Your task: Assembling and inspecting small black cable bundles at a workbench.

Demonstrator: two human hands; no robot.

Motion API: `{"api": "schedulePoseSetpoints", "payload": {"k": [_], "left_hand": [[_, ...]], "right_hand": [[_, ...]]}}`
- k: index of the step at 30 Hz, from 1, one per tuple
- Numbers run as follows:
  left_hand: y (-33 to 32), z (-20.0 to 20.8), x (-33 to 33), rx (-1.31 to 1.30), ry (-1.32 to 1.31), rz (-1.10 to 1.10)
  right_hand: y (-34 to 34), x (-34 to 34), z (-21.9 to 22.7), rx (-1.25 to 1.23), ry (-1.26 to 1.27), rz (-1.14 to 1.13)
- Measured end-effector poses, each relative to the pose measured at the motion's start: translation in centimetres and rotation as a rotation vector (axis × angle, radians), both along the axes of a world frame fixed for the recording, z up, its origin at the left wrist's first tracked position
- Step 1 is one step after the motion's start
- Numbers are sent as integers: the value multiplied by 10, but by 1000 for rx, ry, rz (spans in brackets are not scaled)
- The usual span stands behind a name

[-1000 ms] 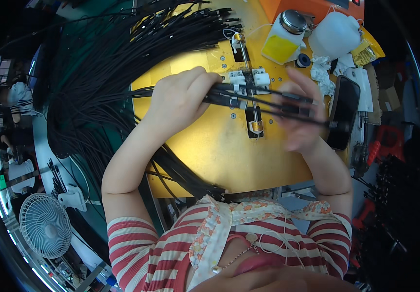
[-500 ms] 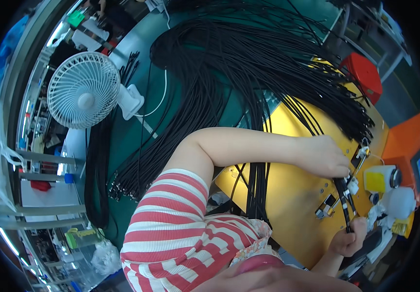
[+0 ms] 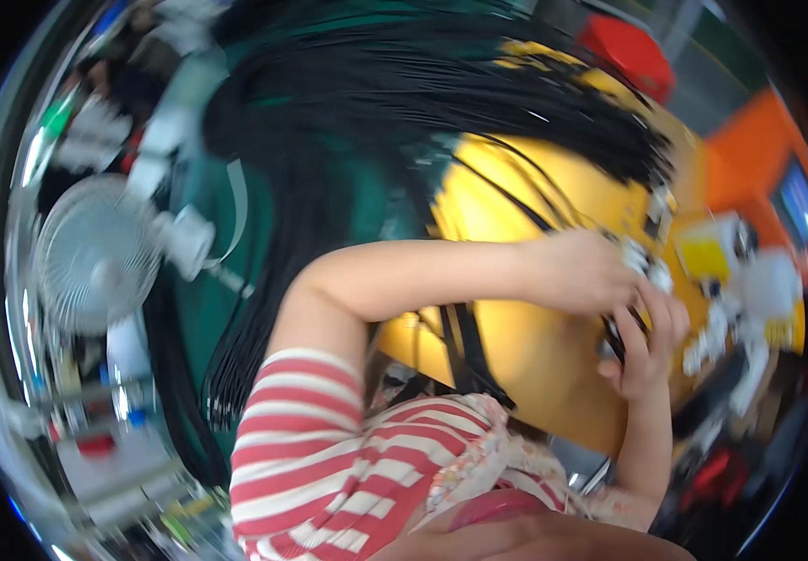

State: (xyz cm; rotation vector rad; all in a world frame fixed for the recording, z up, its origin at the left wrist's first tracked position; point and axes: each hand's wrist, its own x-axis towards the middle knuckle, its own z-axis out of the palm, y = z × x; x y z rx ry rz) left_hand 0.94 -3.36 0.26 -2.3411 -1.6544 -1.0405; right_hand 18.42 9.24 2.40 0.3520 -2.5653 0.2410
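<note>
My left hand (image 3: 580, 271) reaches across over a yellow work plate (image 3: 516, 346), its fingers closed on black cables. Two or more cables (image 3: 516, 198) run to it from the large bundle of black cables (image 3: 404, 84) at the back. Right against it is my right hand (image 3: 649, 341), fingers bent round a dark length of cable (image 3: 615, 338) below the left hand. Small metal fittings (image 3: 636, 254) on the plate show just beyond my fingers. Motion blur and the fingers themselves hide the cable ends.
A white fan (image 3: 100, 266) is at the left by the green table surface (image 3: 212, 309). To the right are an orange machine (image 3: 750, 154) with a screen, a bottle with a yellow label (image 3: 703, 251) and a white jar (image 3: 767, 285). Something red and boxy (image 3: 627, 56) sits at the back right.
My right hand has come up from the lower right to meet my left hand. The whole view has shifted and turned, so the fan appears lower and further left.
</note>
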Motion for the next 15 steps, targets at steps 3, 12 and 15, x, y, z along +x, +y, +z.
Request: {"api": "schedulePoseSetpoints", "payload": {"k": [3,12,15], "left_hand": [[17,5,-10,5,46,-39],[37,-5,-10,1,150,36],[40,-15,-8,99,150,69]], "right_hand": [[25,0,-5,-490,71,47],[48,6,-14,-667,38,-14],[52,8,-17,-609,9,-106]]}}
